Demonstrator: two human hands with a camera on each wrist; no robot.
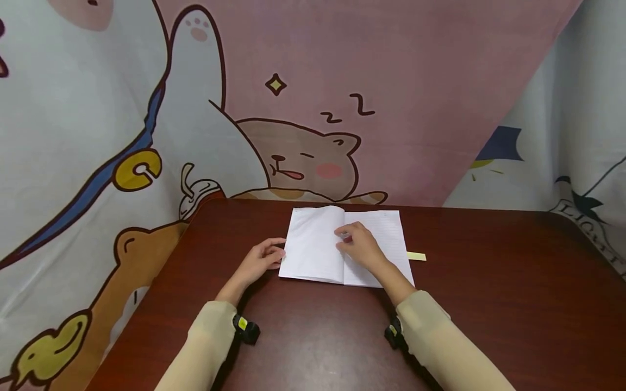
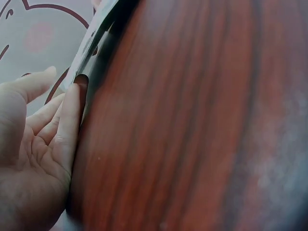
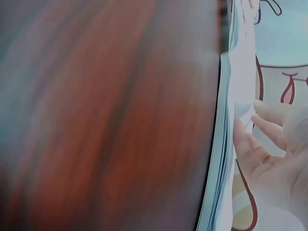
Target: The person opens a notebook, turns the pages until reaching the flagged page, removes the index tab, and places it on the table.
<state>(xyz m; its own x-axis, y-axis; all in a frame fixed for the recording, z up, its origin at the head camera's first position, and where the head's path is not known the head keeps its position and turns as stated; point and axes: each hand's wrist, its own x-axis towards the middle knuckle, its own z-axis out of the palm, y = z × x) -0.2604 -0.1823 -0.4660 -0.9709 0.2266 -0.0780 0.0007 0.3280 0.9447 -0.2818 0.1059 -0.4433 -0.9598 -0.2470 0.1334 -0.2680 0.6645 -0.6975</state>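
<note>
Fingers loosely bent, the left hand (image 1: 256, 260) touches the left edge of an open notebook (image 1: 313, 244) lying near the far edge of a brown table (image 1: 489, 298), while the right hand (image 1: 364, 247) rests over the centre fold, its fingers curved; whether they pinch paper, one cannot tell. A yellow strip (image 1: 417, 256) juts from the notebook's right side. Behind, a printed cloth (image 1: 415, 81) shows a dozing animal beneath 2 letter Zs. Both sleeves (image 1: 447, 336) are pale.
</note>
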